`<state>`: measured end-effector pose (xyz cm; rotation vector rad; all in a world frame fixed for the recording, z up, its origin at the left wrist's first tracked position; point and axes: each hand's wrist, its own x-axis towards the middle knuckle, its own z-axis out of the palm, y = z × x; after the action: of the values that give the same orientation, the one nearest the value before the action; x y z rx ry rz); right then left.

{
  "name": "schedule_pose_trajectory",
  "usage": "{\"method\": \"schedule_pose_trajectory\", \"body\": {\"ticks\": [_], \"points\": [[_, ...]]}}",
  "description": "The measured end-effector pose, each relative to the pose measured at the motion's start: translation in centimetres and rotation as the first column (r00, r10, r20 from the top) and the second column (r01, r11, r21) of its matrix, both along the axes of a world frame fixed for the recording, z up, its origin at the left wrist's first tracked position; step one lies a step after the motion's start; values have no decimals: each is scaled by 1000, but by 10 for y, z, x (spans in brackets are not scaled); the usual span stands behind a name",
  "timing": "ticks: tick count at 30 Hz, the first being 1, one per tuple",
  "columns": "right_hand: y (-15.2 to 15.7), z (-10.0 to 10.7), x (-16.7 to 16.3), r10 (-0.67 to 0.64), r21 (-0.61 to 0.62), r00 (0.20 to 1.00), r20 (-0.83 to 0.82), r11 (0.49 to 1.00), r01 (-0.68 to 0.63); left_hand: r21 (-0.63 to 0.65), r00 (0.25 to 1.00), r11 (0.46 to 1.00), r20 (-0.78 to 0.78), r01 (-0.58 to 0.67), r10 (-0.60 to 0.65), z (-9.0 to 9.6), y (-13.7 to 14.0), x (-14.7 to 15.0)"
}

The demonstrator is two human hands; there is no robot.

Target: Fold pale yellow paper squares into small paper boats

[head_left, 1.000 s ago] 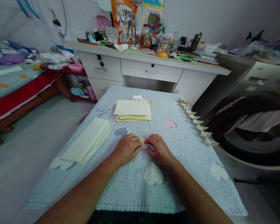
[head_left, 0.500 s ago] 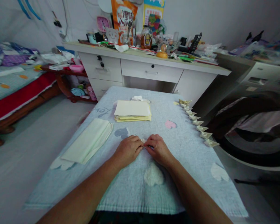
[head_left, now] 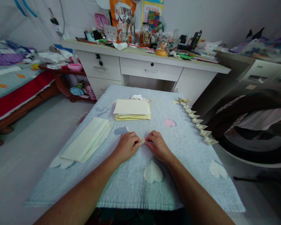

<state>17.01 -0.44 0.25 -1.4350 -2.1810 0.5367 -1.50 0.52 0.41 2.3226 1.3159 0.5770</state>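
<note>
A small folded piece of pale paper [head_left: 142, 141] is pinched between my two hands near the middle of the cloth-covered table [head_left: 175, 187]. My left hand [head_left: 128, 143] is closed on its left end, and my right hand [head_left: 157, 144] on its right end; the fingers cover most of it. Beyond them lies a stack of cream and yellow paper sheets [head_left: 132, 107]. To the left rests a folded pale green sheet [head_left: 85, 140]. Along the right edge runs a row of several small folded paper pieces [head_left: 201, 127] with pointed ends, the farthest one patterned.
A white desk [head_left: 152, 67] crowded with a jar [head_left: 145, 36], an orange bag [head_left: 122, 20] and a pink clock [head_left: 100, 21] stands behind the table. At the right is a washing machine [head_left: 259, 78] with clothes in its opening. A bed [head_left: 18, 81] is at the left.
Both hands stay together on the small paper, and their fingers have shifted slightly, with a little more of it showing between them. The whole view has moved a little.
</note>
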Motion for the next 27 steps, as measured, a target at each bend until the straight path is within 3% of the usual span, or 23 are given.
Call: {"method": "schedule_pose_trajectory", "body": {"ticks": [7, 16, 27], "points": [[4, 4, -6, -16, -31, 991, 129, 999, 20, 23, 995, 995, 9, -100, 100, 1, 0, -3], [5, 2, 7, 27, -17, 999, -42, 999, -27, -20, 996, 996, 20, -85, 85, 1, 3, -5], [8, 5, 4, 2, -37, 999, 36, 999, -1, -23, 992, 992, -22, -123, 123, 4, 1, -2]]}}
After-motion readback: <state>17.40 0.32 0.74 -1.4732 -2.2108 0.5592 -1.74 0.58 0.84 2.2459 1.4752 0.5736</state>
